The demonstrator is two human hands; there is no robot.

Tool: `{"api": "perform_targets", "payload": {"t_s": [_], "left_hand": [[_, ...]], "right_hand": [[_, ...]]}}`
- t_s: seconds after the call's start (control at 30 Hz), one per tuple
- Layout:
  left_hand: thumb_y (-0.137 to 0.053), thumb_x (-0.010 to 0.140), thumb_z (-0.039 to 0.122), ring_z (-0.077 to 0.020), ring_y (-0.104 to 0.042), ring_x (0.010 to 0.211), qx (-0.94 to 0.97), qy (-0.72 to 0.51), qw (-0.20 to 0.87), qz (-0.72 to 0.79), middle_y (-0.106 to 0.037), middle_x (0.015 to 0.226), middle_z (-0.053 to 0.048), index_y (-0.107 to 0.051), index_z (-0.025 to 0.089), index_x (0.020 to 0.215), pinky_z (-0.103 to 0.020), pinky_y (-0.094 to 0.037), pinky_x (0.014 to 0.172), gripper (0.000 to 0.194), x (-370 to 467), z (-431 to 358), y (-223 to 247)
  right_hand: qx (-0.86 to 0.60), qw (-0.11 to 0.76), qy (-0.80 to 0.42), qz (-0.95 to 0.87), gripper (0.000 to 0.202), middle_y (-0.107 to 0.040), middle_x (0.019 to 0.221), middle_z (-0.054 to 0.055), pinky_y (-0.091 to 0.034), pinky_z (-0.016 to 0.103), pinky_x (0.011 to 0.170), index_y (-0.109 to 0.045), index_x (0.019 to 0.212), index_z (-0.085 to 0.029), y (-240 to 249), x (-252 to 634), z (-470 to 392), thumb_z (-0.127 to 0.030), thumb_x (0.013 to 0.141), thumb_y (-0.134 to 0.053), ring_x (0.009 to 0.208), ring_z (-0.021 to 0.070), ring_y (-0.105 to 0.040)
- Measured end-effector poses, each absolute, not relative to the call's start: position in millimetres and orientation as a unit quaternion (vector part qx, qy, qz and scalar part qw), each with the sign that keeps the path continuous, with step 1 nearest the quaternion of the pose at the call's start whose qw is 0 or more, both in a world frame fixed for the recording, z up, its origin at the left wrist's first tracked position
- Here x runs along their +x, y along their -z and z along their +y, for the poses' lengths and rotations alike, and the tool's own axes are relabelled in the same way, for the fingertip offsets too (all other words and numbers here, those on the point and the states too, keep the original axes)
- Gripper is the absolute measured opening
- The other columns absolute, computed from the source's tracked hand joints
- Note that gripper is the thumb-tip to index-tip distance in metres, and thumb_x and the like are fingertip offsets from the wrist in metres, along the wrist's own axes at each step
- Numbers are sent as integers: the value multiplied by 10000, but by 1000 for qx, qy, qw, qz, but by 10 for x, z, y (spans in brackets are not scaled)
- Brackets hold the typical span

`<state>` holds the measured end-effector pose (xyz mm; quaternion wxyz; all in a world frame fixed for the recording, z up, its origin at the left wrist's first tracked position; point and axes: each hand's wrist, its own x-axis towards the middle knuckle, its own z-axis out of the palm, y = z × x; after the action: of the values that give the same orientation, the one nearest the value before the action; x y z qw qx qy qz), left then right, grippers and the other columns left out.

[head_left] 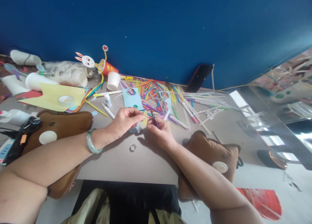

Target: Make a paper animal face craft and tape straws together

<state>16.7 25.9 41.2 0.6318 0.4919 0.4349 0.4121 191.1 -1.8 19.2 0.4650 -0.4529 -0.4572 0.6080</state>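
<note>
My left hand (126, 120), with a pale bracelet on its wrist, pinches a small yellow piece of paper (145, 118) over the middle of the table. Just to its right, my right hand (162, 131) is closed around dark scissors (154, 117), whose blades point up and away from me. The scissors' handle is mostly hidden by my fingers. A light-blue scrap (134, 129) lies under my left fingers. Behind my hands is a light-blue sheet (133, 98) with a hole cut in it. A small round cap (133, 148) sits nearer to me.
Colourful sticks (151, 94) are heaped along the blue wall (156, 32). Paper cups (73, 78), a yellow sheet (62, 95) and a rabbit figure (88, 61) stand at left. A phone (200, 77) leans on the wall. Brown cushions (64, 120) flank my arms.
</note>
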Motion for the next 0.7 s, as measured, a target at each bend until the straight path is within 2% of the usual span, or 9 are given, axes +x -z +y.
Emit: {"api": "perform_targets", "payload": {"t_s": [0.13,0.37,0.7], "left_hand": [[-743,728,350,-45,-397,448,510,-411,614,440,-537,543,34,-684,143,718,-188,-300,429,215,181,249,-410],[-723,749,318,-48,-395,444,527,-412,605,431,-512,507,45,-676,154,709,-192,-302,434,174,175,255,-402],[-725,746,334,-55,-404,458,528,-410,605,433,-526,530,39,-678,155,712,-197,-306,443,188,170,244,-416]], "right_hand": [[-461,458,-605,-460,333,-524,563,-50,-348,231,474,-586,726,-204,-181,1888,-21,-393,604,-831,481,81,-414],[-461,464,-591,-472,286,-496,553,-50,-322,228,483,-586,698,-179,-161,1887,-11,-392,678,-775,482,68,-383],[-465,463,-589,-472,299,-469,537,-56,-307,230,473,-568,698,-186,-170,1888,-15,-413,680,-763,475,69,-357]]}}
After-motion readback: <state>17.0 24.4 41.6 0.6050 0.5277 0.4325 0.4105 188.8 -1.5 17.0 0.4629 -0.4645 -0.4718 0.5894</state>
